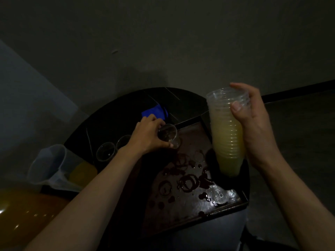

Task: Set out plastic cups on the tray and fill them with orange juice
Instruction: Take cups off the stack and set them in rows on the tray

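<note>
- Two empty clear plastic cups [105,151] stand left of the left hand [148,134].
- That hand grips a third clear cup [168,135], tilted, above the far end of the dark stained tray [190,201] (wet rings).
- The right hand [253,127] clasps a tall stack of nested cups [226,131] at the tray's right edge.

Head view, dim light: the left hand [148,134] and the right hand [253,124] are both showing bare, each continuing into an uncovered forearm — left forearm [90,196], right forearm [290,196] — that is running out to the bottom edge of the frame. The right thumbnail [236,106] is facing the camera and is looking short and plain, trimmed close to the fingertip. Finer detail on the left hand — knuckles, nails — is getting lost in the shadow.
</note>
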Motion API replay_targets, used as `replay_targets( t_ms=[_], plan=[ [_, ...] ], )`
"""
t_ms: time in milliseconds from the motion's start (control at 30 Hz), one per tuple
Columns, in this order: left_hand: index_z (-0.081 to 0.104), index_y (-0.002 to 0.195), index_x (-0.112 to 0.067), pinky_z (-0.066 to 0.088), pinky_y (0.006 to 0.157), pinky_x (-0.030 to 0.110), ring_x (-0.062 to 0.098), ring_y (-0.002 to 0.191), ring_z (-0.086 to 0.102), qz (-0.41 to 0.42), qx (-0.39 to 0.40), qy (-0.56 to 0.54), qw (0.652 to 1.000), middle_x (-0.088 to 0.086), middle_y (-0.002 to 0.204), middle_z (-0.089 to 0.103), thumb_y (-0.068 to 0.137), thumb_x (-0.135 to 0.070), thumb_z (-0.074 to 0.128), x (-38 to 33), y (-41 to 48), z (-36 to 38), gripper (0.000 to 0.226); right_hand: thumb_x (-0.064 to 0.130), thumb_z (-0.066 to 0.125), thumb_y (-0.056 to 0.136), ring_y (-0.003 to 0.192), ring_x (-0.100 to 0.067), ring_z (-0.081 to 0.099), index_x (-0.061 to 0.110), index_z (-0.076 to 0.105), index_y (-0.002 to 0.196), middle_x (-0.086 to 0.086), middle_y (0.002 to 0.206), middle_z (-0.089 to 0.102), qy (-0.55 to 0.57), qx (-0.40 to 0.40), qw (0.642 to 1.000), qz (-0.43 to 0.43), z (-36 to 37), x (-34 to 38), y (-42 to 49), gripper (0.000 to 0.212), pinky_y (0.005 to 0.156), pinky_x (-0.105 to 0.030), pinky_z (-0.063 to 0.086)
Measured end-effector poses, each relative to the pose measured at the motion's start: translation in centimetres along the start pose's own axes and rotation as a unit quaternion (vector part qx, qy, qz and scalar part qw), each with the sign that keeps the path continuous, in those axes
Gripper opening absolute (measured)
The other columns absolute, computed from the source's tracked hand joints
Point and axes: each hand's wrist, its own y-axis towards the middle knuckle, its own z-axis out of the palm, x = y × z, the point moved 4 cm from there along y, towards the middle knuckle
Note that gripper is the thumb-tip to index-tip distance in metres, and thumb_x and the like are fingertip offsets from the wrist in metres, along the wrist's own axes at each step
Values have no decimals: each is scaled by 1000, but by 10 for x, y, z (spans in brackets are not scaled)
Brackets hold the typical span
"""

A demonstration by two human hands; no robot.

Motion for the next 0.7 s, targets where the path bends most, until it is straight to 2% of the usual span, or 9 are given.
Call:
replay_targets(
  t_ms=[100, 167, 333, 433, 600, 700],
  plan=[
    [58, 130, -29, 38, 96, 34, 16, 112, 42, 3, 2, -2, 1000, -5, 118, 46, 62, -61, 86, -3, -1, 1, 81, 56, 59, 80, 104, -5, 65, 40, 50, 132, 32, 110, 61, -5, 0, 1000, 0, 1, 0, 0, 55, 76, -24, 54],
    [57, 133, -28, 39, 101, 37, 18, 116, 43, 6, 2, -4, 1000, -4, 120, 46, 62, -61, 86, -5, -1, 1, 83, 57, 58, 79, 105, -4, 64, 41, 50, 132, 34, 109, 60, -8, 3, 1000, 2, 1, 1, 1, 56, 77, -24, 54],
    [55, 136, -28, 36, 101, 36, 18, 117, 42, -1, 9, 8, 1000, -3, 123, 47, 65, -61, 85, -5, -1, 2, 84, 59, 58, 79, 107, -6, 64, 44, 50, 131, 32, 112, 60, -13, 3, 1000, 7, 0, 0, 0, 54, 81, -31, 55],
    [54, 135, -28, 36, 100, 35, 19, 117, 42, -4, 10, 11, 1000, -3, 122, 49, 65, -61, 84, -4, -1, 2, 83, 58, 60, 79, 109, -11, 64, 43, 51, 131, 19, 120, 61, -5, -1, 1000, 9, 0, 0, 0, 54, 82, -36, 56],
    [56, 133, -29, 38, 101, 38, 19, 116, 44, -1, 5, 6, 1000, -4, 119, 50, 63, -60, 85, -5, 1, 2, 82, 58, 61, 80, 112, -17, 64, 46, 52, 128, 14, 122, 60, -6, 1, 1000, 12, 1, -1, 0, 50, 90, -53, 56],
    [55, 135, -28, 37, 101, 37, 19, 116, 44, 5, 0, 6, 1000, -3, 120, 50, 61, -62, 86, -5, 2, 1, 87, 57, 61, 80, 112, -17, 63, 45, 53, 128, 12, 123, 60, -7, 1, 1000, 9, 1, -1, 0, 50, 91, -54, 55]
  ],
)
